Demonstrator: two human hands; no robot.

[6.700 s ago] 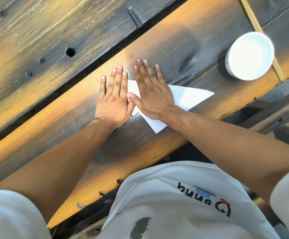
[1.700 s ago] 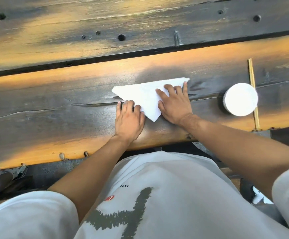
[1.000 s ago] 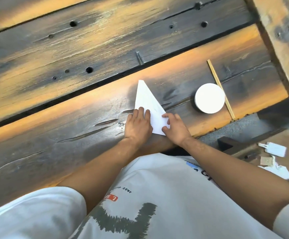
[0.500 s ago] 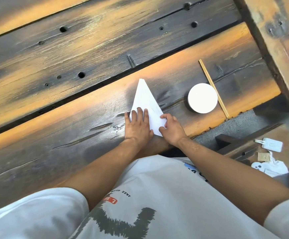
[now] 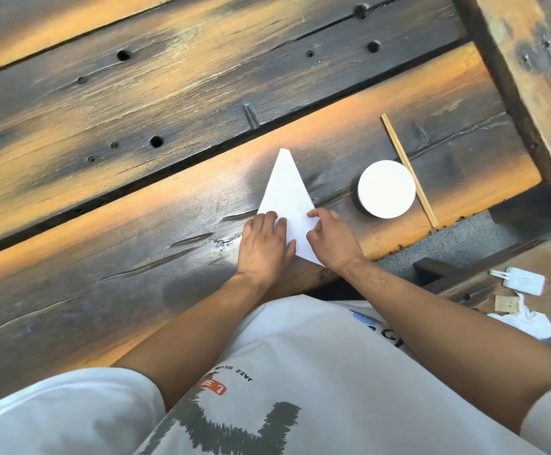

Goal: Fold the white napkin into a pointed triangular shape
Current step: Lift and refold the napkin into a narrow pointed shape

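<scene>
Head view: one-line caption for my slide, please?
Both hands, left hand and right hand, press the white napkin, folded to a point, on the wooden table.

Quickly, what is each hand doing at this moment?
Left hand: open, flat, pressing the white napkin.
Right hand: fingers curled on the napkin's near edge; whether they pinch it cannot be told.
</scene>
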